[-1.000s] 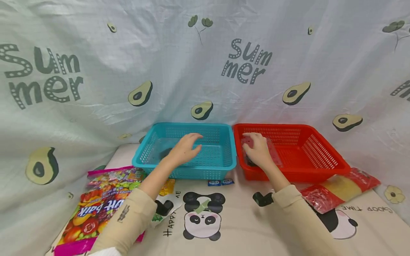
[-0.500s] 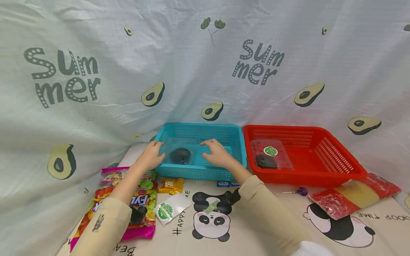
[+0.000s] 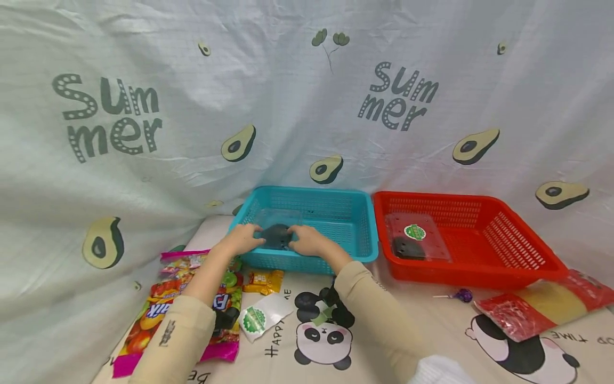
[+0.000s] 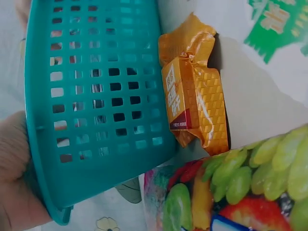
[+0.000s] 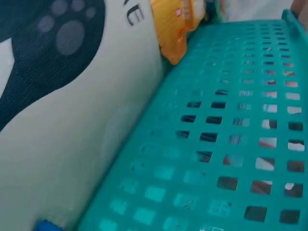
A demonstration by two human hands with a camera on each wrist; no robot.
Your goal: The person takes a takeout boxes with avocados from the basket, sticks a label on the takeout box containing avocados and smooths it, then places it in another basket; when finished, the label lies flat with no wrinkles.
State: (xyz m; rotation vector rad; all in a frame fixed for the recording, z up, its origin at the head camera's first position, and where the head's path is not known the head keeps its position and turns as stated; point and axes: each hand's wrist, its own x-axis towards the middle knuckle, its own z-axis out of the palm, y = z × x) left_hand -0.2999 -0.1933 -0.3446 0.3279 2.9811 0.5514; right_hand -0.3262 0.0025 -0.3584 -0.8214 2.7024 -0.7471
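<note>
In the head view my left hand and right hand reach over the front rim of the teal basket. Between them lies a clear plastic pack with a dark, rounded thing in its front part. Bent fingers and thumbs grip the pack from both sides, close to the dark part. In the left wrist view part of my left hand shows behind the basket rim, its fingertips hidden. The right wrist view shows mostly the basket's perforated wall.
A red basket holds another clear pack with a green sticker. In front lie a fruit candy bag, an orange wrapped snack, a white paper with a green seal, a lollipop and a red-yellow packet.
My right hand has left the red basket and moved left into the teal one. My left hand has moved to the pack's left side. Both hands have closed in on the pack.
</note>
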